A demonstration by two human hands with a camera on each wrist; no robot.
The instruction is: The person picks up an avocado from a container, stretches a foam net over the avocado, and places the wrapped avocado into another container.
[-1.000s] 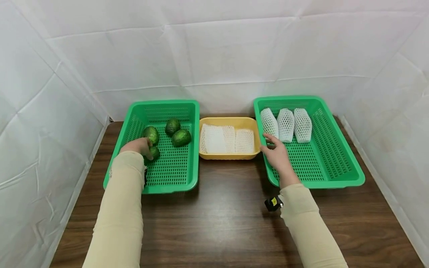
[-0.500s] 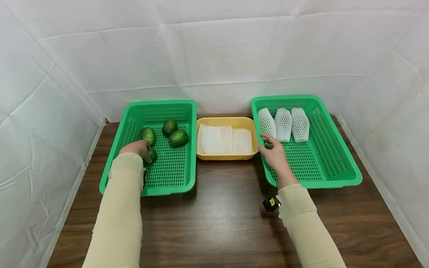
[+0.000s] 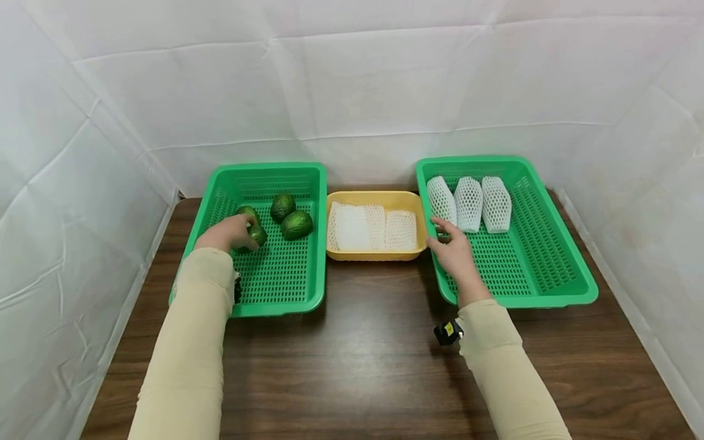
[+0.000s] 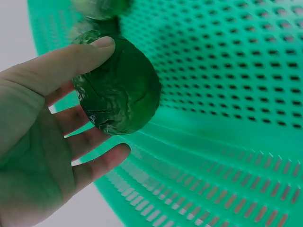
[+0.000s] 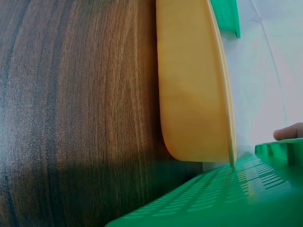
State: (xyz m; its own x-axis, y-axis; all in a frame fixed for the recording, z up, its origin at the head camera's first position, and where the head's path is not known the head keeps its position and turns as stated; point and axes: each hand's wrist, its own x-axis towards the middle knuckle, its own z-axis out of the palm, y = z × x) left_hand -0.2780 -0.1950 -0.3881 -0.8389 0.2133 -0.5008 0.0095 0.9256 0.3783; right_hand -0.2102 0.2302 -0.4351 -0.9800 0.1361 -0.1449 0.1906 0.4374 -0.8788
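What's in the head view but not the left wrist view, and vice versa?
Head only: the right hand, yellow plastic tray, white foam net sleeves in it, and the right green perforated plastic basket holding three white net bundles.
Left wrist only: the palm side of the left hand and its fingers.
Both: that hand, the wrinkled dark green fruit it holds, and the left green perforated plastic basket.

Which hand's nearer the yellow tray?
Right. The right hand is at the right green basket, just beside the yellow tray; the left hand holds an avocado inside the left green basket, farther off.
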